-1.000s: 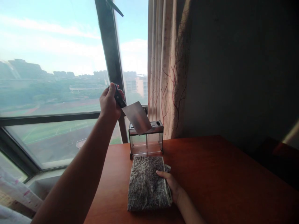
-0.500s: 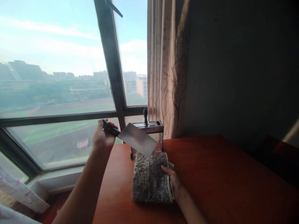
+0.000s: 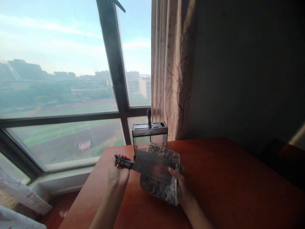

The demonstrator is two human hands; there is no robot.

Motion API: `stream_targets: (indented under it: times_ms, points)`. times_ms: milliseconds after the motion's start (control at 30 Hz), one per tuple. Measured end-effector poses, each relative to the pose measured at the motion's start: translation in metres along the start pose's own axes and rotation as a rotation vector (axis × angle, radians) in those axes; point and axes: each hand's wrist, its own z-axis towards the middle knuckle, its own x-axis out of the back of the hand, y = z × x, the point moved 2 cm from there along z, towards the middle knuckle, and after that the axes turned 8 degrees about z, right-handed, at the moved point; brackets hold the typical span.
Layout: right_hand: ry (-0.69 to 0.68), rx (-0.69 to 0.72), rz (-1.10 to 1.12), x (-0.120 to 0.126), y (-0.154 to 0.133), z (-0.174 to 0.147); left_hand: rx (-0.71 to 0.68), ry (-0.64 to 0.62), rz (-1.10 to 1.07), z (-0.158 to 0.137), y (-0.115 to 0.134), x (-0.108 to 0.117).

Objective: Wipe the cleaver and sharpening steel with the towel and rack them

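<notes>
A cleaver [image 3: 152, 167] with a broad grey blade and a dark handle lies across the front of a folded grey cloth [image 3: 159, 192], shaggy like a towel. My left hand [image 3: 119, 173] is closed around the cleaver's handle, palm up. At the cloth's right edge, my right hand [image 3: 182, 187] grips the folded layers, its thumb near the blade's far end; the other fingers are hidden behind the cloth. Just behind stands a knife block [image 3: 150, 129] with a dark frame, clear sides, slots in its top and an upright black handle.
The reddish-brown wooden table [image 3: 226, 178] stretches to the right and toward me. A large window [image 3: 59, 79] fills the left side, and a patterned curtain [image 3: 171, 70] hangs behind the table. Another curtain [image 3: 21, 197] shows at the lower left.
My left hand has brought the cleaver down and closer, so its blade now overlaps the cloth. The cloth has been lifted and tilted in my right hand.
</notes>
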Motion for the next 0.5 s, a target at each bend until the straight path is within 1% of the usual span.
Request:
stream_targets:
  times_ms: [67,100,133,200,267,300,367,500]
  points:
    - [0.035,-0.012,0.003,0.000,-0.001,0.001,0.019,-0.001,-0.012,-0.005,-0.004,0.007]
    - [0.053,-0.013,0.005,0.000,-0.002,0.001,0.035,-0.031,-0.027,-0.008,-0.005,0.010]
    - [0.071,-0.013,0.006,0.001,-0.003,0.001,0.055,-0.086,-0.048,-0.011,-0.005,0.011]
    - [0.103,-0.023,0.006,0.003,-0.005,0.001,0.095,-0.246,-0.090,-0.017,-0.004,0.011]
    - [0.115,-0.042,0.006,0.006,-0.006,0.002,0.115,-0.400,-0.105,-0.020,-0.002,0.012]
    - [0.112,-0.053,0.004,0.008,-0.007,0.002,0.114,-0.453,-0.101,-0.021,-0.002,0.013]
    - [0.091,-0.065,0.000,0.011,-0.007,0.003,0.102,-0.504,-0.080,-0.020,-0.003,0.018]
    - [0.047,-0.069,0.003,0.012,-0.011,0.003,0.083,-0.512,-0.032,-0.014,-0.007,0.034]
